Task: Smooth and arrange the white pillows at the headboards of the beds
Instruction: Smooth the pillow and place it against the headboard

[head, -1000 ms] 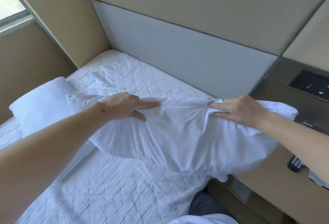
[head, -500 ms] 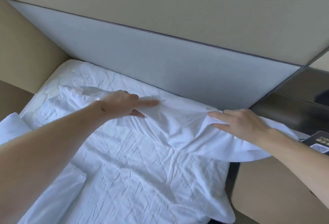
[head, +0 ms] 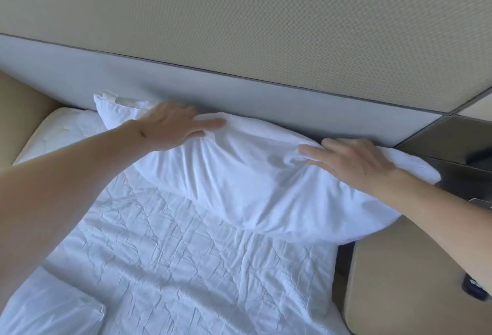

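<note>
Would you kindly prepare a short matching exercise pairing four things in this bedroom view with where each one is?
Things:
1. left hand
2. right hand
3. white pillow
4. second pillow

Places:
A. lower left corner of the view, on the bed
B. on the pillow's end overhanging the bedside unit
C. along the grey headboard
D. on the pillow's end nearer the beige side wall

Pairs: 1-D, 2-B, 3-C, 4-A

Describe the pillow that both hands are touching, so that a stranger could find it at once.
Look at the grey headboard at the top of the bed. Against its base lies a plump white pillow, with the left hand and the right hand on its upper edge. The other pillow lies untouched at the near left corner.
</note>
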